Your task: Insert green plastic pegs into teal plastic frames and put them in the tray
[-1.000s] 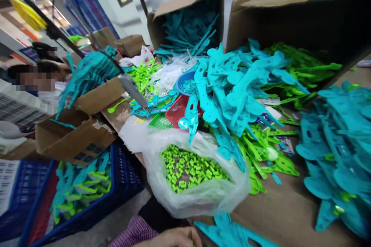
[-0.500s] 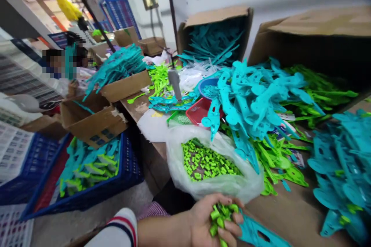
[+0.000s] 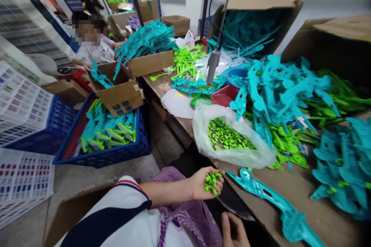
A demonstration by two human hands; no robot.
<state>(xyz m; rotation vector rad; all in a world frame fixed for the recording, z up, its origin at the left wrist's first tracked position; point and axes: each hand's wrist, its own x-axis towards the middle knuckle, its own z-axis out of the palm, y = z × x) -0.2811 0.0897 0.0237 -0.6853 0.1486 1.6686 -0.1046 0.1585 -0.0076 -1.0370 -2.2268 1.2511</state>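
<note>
My left hand [image 3: 203,183] is cupped around a handful of small lime-green plastic pieces [image 3: 211,181], held just off the table's near edge above my lap. Just beyond it on the table, a clear plastic bag [image 3: 249,156] lies open with many more of the green pieces [image 3: 226,139] inside. A long flat teal plastic part [image 3: 269,197] lies on the wooden table [image 3: 301,185] to the right of that hand. My right hand [image 3: 234,230] sits low at the bottom edge, fingers loosely apart, with nothing seen in it.
Heaps of teal parts [image 3: 278,88] and green parts [image 3: 290,144] spill from tipped cardboard boxes [image 3: 333,42]. A hanging screwdriver [image 3: 213,65], a red tray [image 3: 224,94] and a blue bowl [image 3: 236,72] stand behind the bag. A blue crate [image 3: 101,156] sits on the floor at left, a co-worker [image 3: 92,48] beyond.
The view has pulled back and swung left. My left hand, closed on green pieces, has drawn away from the bag toward my lap. My right hand has come into view.
</note>
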